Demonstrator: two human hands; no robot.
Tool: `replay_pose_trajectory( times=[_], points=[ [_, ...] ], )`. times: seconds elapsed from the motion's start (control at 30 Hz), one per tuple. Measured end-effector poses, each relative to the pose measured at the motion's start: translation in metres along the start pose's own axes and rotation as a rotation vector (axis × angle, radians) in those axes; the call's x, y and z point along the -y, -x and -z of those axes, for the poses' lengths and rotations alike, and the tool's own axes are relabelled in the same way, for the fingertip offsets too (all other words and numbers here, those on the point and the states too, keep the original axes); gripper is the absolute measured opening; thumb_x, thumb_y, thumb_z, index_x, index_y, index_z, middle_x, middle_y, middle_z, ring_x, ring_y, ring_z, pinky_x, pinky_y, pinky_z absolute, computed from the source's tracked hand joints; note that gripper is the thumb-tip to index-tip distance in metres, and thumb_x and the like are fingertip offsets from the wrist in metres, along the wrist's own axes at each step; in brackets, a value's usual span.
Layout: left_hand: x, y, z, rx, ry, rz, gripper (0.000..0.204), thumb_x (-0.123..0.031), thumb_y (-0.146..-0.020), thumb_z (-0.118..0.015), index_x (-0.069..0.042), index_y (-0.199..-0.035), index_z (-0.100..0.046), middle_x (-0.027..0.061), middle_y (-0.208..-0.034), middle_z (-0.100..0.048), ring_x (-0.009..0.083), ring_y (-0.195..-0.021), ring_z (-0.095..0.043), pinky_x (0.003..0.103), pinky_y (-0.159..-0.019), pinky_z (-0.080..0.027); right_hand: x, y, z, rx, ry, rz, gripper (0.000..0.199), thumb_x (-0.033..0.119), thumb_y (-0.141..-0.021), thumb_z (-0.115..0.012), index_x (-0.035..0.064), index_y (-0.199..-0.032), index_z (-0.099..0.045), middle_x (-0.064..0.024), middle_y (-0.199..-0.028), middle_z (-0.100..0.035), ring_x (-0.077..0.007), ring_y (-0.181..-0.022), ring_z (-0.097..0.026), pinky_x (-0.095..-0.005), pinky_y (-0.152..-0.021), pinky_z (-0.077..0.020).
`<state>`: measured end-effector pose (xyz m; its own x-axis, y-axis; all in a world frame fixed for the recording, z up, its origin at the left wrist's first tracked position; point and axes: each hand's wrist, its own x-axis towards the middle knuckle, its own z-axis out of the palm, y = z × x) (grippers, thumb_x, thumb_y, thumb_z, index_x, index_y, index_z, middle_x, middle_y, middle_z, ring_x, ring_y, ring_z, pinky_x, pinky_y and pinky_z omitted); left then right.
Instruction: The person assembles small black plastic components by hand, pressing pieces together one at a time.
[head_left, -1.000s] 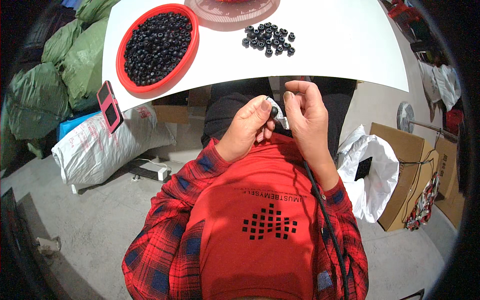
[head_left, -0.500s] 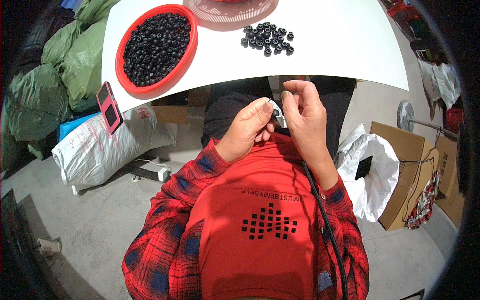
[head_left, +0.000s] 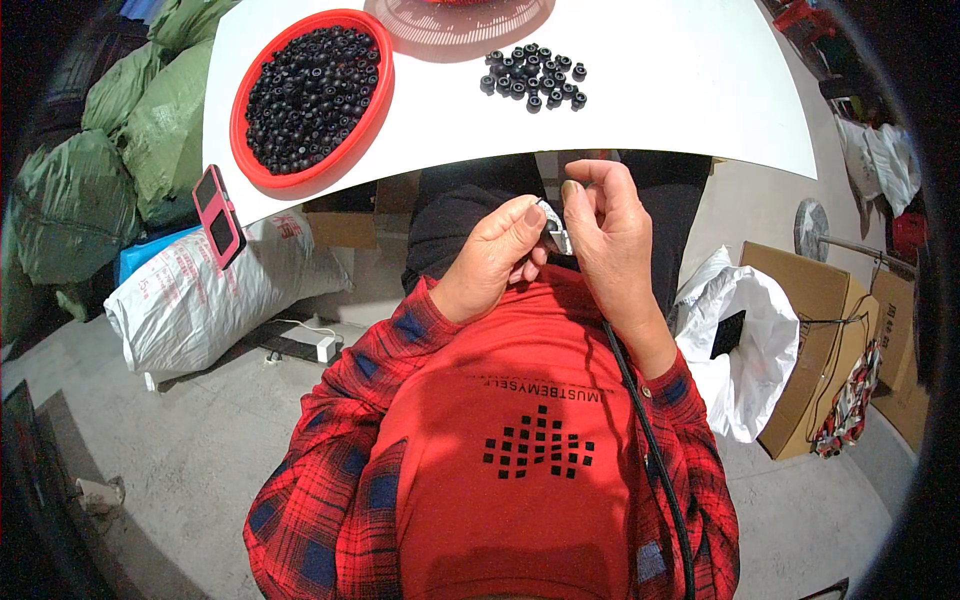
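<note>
In front of my belly, my left hand (head_left: pixel 500 243) is closed, its thumb pressed toward the curled fingers. A small silvery-white piece (head_left: pixel 559 240) shows by the thumb tip, in the gap between both hands; its kind is too small to make out. Beside it my right hand (head_left: pixel 612 225) is closed, thumb against bent fingers, and what it may hold is hidden. Beyond the hands, a loose group of small round black parts (head_left: pixel 533 78) with holes lies on the white table (head_left: pixel 690 110). A red basin (head_left: pixel 240 140) on the table's left is full of similar black parts.
A pinkish translucent ribbed tray (head_left: pixel 460 35) stands at the table's far edge. A pink-cased phone (head_left: pixel 220 217) sits at its left corner. Stuffed white (head_left: pixel 200 300) and green sacks (head_left: pixel 75 205) lie left; an open white bag (head_left: pixel 745 370) and cardboard (head_left: pixel 800 300) stand right. A black cord (head_left: pixel 650 430) crosses my front.
Both hands stay almost in place. A dark spot beside the left thumb tip shows less now than before.
</note>
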<state>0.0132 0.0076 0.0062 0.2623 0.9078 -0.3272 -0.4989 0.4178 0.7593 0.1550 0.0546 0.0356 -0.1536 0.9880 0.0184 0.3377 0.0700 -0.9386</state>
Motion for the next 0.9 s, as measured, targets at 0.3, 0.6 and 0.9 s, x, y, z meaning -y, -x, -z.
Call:
replay_pose_trajectory(
  times=[0.3, 0.6, 0.9],
  points=[
    [0.002, 0.004, 0.003, -0.008, -0.070, 0.038, 0.030, -0.042, -0.098, -0.046, -0.013, -0.095, -0.052, -0.0066, -0.073, -0.049, -0.0004, -0.061, -0.044, 0.013, -0.053, -0.035, -0.002, 0.003, -0.004, -0.031, 0.009, -0.012, 0.014, 0.008, -0.088, -0.057, -0.0001, -0.100, -0.056, -0.0084, -0.062, -0.052, -0.0137, -0.054, -0.052, -0.0291, -0.052, -0.0447],
    [0.005, 0.003, 0.003, 0.076, 0.135, 0.069, 0.027, -0.037, -0.098, -0.047, -0.011, -0.093, -0.054, -0.0044, -0.071, -0.053, 0.0012, -0.054, -0.045, 0.013, -0.047, -0.034, -0.022, -0.010, 0.008, -0.116, -0.134, -0.080, 0.012, 0.010, -0.091, -0.056, 0.0005, -0.097, -0.059, 0.0029, -0.067, -0.053, -0.0034, -0.059, -0.045, -0.0217, -0.052, -0.0395],
    [0.002, 0.002, 0.002, 0.067, 0.173, 0.048, 0.029, -0.038, -0.098, -0.047, -0.010, -0.094, -0.054, -0.0037, -0.070, -0.052, 0.0015, -0.055, -0.045, 0.013, -0.046, -0.034, -0.004, -0.003, 0.016, 0.215, -0.332, -0.177, 0.011, 0.010, -0.092, -0.054, 0.0005, -0.096, -0.059, 0.0024, -0.076, -0.055, -0.0022, -0.068, -0.048, -0.0184, -0.060, -0.0408]
  ],
)
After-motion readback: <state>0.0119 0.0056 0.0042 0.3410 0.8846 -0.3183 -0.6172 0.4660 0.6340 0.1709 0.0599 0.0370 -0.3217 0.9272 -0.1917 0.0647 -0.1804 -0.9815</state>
